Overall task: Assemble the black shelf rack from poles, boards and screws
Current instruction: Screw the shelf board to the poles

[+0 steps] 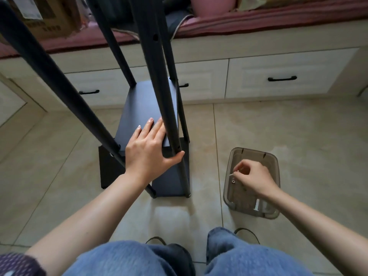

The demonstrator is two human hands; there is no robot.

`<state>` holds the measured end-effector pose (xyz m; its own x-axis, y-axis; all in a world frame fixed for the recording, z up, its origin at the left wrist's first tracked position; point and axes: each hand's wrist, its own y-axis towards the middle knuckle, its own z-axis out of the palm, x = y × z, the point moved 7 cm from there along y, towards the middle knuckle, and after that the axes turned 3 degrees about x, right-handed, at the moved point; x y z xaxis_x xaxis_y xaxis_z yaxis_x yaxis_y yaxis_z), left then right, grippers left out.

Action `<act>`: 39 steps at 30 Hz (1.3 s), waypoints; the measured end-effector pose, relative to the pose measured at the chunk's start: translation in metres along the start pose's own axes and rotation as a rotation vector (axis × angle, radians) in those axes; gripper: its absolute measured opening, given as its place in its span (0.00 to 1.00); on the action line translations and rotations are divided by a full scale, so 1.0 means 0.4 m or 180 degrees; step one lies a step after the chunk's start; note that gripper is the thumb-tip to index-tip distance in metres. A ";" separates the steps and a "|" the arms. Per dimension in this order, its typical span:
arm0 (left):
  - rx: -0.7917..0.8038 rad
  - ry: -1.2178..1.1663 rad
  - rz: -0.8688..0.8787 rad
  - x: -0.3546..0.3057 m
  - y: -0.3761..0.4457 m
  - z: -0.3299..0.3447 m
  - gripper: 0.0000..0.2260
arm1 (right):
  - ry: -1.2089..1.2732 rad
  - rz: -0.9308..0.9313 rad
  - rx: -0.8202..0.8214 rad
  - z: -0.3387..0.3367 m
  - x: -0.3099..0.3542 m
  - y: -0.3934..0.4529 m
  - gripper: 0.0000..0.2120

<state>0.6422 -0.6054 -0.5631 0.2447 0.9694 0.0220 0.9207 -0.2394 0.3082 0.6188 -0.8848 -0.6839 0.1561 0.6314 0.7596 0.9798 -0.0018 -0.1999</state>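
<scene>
The black shelf rack stands on the tiled floor in front of me, with several black poles rising toward the camera. A black upper board sits between the poles above a lower board near the floor. My left hand lies flat on the upper board's near edge, fingers straight, thumb hooked round the near right pole. My right hand reaches into a smoky clear plastic box on the floor and pinches a small silver screw between the fingertips.
A cream bench with black-handled drawers runs behind the rack, topped by a pink cushion. A cardboard box sits on it at upper left. My knees in blue jeans fill the bottom edge.
</scene>
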 end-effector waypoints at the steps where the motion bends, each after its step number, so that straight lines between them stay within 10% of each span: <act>1: 0.0035 -0.0005 -0.0004 0.000 0.000 0.000 0.38 | 0.0221 -0.0099 0.0026 -0.005 0.040 -0.021 0.01; 9: 0.0139 -0.0043 -0.0049 0.004 0.000 0.002 0.42 | 0.1558 -0.0712 0.0279 0.000 0.324 -0.123 0.06; 39: -0.0039 -0.0232 -0.0030 0.003 0.000 0.007 0.44 | 0.1364 -0.0840 -0.0016 0.051 0.393 -0.097 0.05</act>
<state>0.6433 -0.6044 -0.5658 0.2578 0.9649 -0.0502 0.9194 -0.2290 0.3198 0.6028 -0.7694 -0.5693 -0.0609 0.2356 0.9699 0.9932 0.1105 0.0355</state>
